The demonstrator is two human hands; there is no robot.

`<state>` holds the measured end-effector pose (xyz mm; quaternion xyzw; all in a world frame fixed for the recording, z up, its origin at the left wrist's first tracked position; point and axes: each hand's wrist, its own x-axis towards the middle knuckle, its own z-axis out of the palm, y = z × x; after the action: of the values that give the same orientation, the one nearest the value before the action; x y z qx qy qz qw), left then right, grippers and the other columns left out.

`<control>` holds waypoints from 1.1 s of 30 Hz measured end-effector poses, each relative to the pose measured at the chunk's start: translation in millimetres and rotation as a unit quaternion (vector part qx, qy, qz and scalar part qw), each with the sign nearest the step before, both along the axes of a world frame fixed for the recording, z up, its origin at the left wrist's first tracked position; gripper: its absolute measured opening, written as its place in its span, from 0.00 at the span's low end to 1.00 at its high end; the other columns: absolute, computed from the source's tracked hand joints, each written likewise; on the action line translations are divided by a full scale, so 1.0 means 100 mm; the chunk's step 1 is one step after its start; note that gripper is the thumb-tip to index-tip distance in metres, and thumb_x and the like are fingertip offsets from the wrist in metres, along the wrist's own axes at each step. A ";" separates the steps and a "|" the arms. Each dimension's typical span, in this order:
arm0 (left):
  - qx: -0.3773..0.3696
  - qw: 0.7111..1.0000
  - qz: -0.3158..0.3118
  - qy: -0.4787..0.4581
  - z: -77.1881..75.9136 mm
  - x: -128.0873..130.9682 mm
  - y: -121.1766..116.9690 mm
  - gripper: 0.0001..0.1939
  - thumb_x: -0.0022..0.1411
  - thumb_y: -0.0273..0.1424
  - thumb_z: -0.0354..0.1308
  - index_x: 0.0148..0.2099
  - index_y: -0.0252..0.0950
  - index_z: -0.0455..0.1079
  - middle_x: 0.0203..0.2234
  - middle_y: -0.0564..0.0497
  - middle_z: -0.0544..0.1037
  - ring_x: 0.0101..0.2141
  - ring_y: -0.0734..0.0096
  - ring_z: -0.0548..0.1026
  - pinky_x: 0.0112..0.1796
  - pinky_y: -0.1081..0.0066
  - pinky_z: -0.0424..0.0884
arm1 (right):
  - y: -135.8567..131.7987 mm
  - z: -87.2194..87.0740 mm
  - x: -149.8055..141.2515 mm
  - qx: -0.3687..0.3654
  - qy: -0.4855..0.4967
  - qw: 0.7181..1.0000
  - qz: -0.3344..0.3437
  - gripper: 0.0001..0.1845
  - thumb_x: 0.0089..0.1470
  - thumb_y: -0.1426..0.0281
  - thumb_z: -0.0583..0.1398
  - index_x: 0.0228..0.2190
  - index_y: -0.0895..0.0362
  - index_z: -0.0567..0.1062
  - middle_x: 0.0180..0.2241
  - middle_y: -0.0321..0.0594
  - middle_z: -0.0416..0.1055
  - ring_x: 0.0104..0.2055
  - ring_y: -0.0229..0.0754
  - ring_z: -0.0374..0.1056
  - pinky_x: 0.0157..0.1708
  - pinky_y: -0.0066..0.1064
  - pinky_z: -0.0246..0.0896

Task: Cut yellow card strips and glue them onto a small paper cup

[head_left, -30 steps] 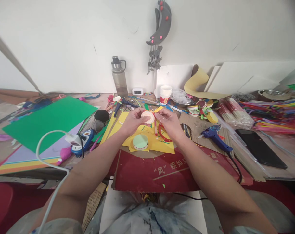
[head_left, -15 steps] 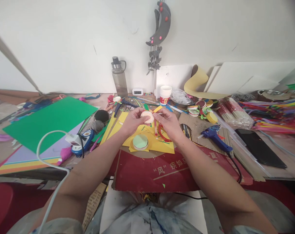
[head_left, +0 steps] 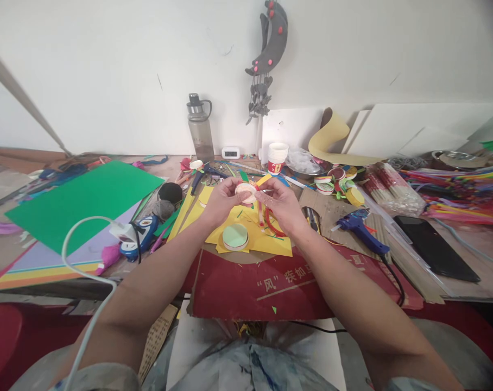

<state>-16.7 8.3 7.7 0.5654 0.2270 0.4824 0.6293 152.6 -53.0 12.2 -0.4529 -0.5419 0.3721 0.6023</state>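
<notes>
Both my hands are raised over the yellow paper sheets [head_left: 271,244] at the table's middle. My left hand [head_left: 222,202] pinches a small round paper disc [head_left: 245,191], pale with a red rim. My right hand [head_left: 282,202] is closed beside it, its fingertips at the disc's right edge and on a thin red strip [head_left: 259,190] there. A pale green round disc [head_left: 235,237] lies on the yellow paper just below my hands. Red curled strips [head_left: 273,227] lie under my right wrist.
A green sheet [head_left: 83,202] lies left, a blue glue gun [head_left: 358,228] and black phone [head_left: 434,247] right. A water bottle [head_left: 200,130], paper cup [head_left: 277,158] and several coloured discs [head_left: 336,182] stand behind. A white cable [head_left: 79,271] loops at left. Red cardboard [head_left: 271,285] covers the near edge.
Both hands with the small disc have shifted slightly up and away from me. Nothing else has moved.
</notes>
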 end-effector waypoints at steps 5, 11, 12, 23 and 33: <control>0.008 1.000 0.014 0.002 0.03 0.00 -0.02 0.30 0.41 0.42 0.81 0.40 0.35 0.69 0.32 0.54 0.80 0.31 0.77 0.77 0.31 0.74 0.79 | -0.03 0.03 -0.01 0.009 -0.016 1.000 0.004 0.27 0.44 0.47 0.72 0.36 0.54 0.76 0.38 0.37 0.74 0.34 0.37 0.65 0.38 0.33 0.62; 0.025 1.000 0.014 -0.004 0.03 0.00 -0.02 0.29 0.41 0.41 0.81 0.39 0.36 0.70 0.30 0.56 0.79 0.30 0.75 0.76 0.35 0.71 0.78 | -0.04 0.03 -0.02 0.017 -0.012 1.000 -0.019 0.26 0.46 0.49 0.72 0.38 0.52 0.74 0.39 0.37 0.73 0.34 0.37 0.63 0.37 0.33 0.62; 0.045 0.999 0.019 -0.003 0.04 -0.02 -0.02 0.28 0.42 0.40 0.81 0.39 0.36 0.70 0.30 0.55 0.79 0.31 0.75 0.76 0.37 0.70 0.77 | -0.04 0.03 -0.03 0.021 0.002 1.000 -0.022 0.26 0.45 0.51 0.72 0.39 0.52 0.73 0.39 0.36 0.72 0.34 0.37 0.64 0.37 0.33 0.62; 0.333 0.942 0.040 0.005 0.13 -0.14 0.05 0.13 0.54 0.36 0.76 0.38 0.40 0.77 0.40 0.48 0.82 0.43 0.69 0.79 0.49 0.66 0.73 | -0.09 0.07 -0.01 0.102 -0.073 0.992 0.003 0.24 0.44 0.76 0.62 0.45 0.49 0.70 0.47 0.37 0.69 0.43 0.40 0.65 0.39 0.32 0.65; 0.306 0.951 0.032 0.003 0.06 -0.14 0.10 0.13 0.57 0.35 0.74 0.41 0.39 0.76 0.40 0.49 0.81 0.45 0.69 0.79 0.50 0.65 0.73 | -0.09 0.03 0.00 0.154 -0.136 0.978 -0.024 0.21 0.52 0.71 0.64 0.49 0.48 0.72 0.48 0.40 0.69 0.47 0.44 0.66 0.43 0.36 0.68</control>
<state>-30.8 18.0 13.4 0.7250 0.0881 0.5466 0.4098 152.9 -62.5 15.3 -0.4138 -0.6587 0.2043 0.5943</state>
